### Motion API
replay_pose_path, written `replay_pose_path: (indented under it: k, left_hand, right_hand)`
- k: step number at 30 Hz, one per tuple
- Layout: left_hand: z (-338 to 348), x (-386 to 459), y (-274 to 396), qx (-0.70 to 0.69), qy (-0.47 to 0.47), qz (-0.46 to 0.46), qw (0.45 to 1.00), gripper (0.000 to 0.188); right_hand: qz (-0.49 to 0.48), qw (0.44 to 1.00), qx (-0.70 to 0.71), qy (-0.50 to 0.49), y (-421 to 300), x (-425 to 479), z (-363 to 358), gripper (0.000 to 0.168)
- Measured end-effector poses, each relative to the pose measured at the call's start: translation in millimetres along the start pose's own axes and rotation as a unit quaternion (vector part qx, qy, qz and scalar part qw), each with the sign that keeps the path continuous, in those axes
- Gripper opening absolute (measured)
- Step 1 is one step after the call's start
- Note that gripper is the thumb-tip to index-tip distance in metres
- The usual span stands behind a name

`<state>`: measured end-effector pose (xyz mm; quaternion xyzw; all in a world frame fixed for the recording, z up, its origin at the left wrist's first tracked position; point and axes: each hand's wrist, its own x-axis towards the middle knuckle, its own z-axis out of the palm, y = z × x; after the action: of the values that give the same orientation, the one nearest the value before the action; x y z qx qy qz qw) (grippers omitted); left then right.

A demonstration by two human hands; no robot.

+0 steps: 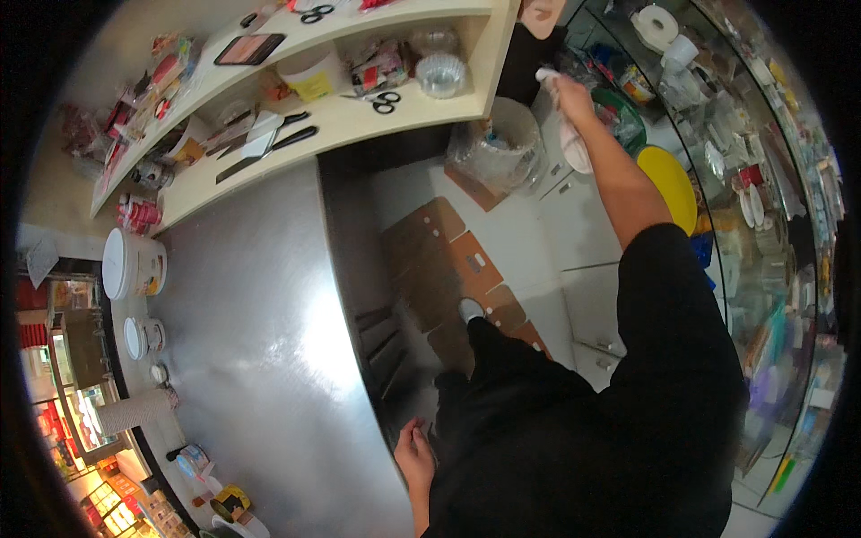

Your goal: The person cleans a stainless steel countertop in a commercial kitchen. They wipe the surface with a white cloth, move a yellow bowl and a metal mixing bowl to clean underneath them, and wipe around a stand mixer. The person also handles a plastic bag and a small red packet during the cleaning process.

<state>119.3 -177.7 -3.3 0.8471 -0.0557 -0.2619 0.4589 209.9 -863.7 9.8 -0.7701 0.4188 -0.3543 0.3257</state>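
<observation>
My right hand (573, 101) is stretched out ahead and grips a pale cloth (574, 144), which hangs down beside the white cabinets. Just left of the cloth stands a bin lined with clear plastic (501, 148). My left hand (415, 454) hangs low at the near edge of a steel-topped table (249, 296). Its fingers are loosely bent, and I see nothing held in them.
Knives (266, 155), scissors (385, 102) and foil cups (440, 75) lie on a cream shelf (188, 195). White tubs (134, 263) line the table's far side. Flattened cardboard (430, 269) covers floor tiles. A yellow disc (667, 188) and green basin (622, 124) stand right. Part of another person (531, 60) shows ahead.
</observation>
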Motion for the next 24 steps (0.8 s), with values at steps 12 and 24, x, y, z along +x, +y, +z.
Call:
replay_pose_path:
  k: [12,24]
  left_hand:
    - [78.6,92.5,131.8,0.039,-0.037,0.193,0.980,0.018]
    - [86.4,184.4,259.3,-0.161,-0.124,0.243,0.949,0.075]
  right_hand:
    - [0.158,0.866,0.470,-0.062,-27.9,40.3,-31.8,0.025]
    - [0.110,0.573,0.643,-0.497,-180.0,-114.4,-12.1,0.037]
